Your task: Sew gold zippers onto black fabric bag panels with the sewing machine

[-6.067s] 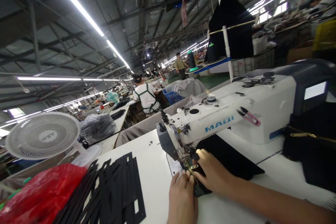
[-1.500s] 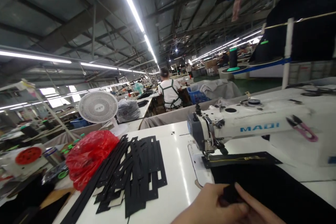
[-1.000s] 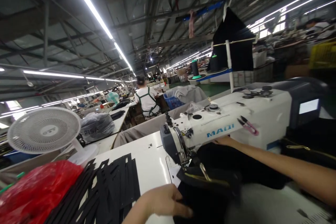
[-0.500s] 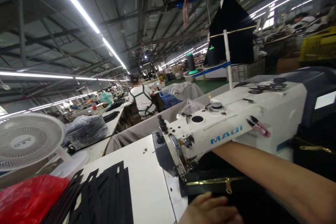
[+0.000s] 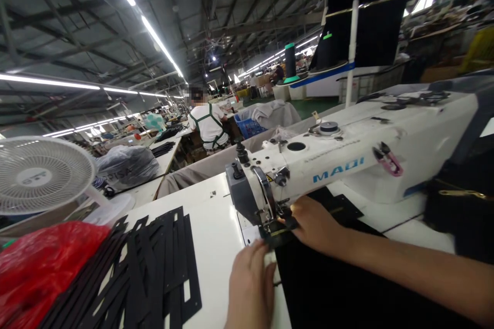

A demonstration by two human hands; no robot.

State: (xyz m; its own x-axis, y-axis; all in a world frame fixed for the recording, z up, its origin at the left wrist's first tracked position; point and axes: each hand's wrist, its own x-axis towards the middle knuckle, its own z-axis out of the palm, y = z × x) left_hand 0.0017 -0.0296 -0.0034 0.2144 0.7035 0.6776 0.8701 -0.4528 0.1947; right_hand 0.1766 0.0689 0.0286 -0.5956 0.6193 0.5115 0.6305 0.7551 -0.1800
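Note:
A white sewing machine (image 5: 339, 164) stands before me, its presser foot and needle area at its left end. Under the foot lies the edge of a black fabric piece (image 5: 328, 288), which spreads toward me over the table's front. My right hand (image 5: 314, 223) is closed on the fabric close beside the foot, its fingertips partly hidden. At the fabric's left corner, just in front of the foot, my left hand (image 5: 252, 277) pinches the edge with bent fingers. Pink-handled thread snips (image 5: 388, 159) rest against the machine's arm.
Many black strips (image 5: 154, 267) lie piled on the white table (image 5: 214, 216) at left, beside a red plastic bag (image 5: 50, 262). A white fan (image 5: 42, 177) and a grey bagged bundle (image 5: 127, 167) are behind. Thread cones (image 5: 290, 64) stand beyond the machine. A co-worker (image 5: 208, 123) sits farther off.
My right hand has come out from behind the machine arm to the presser foot. My left hand has moved left and up to the fabric corner. The gold zipper along the fabric no longer shows there.

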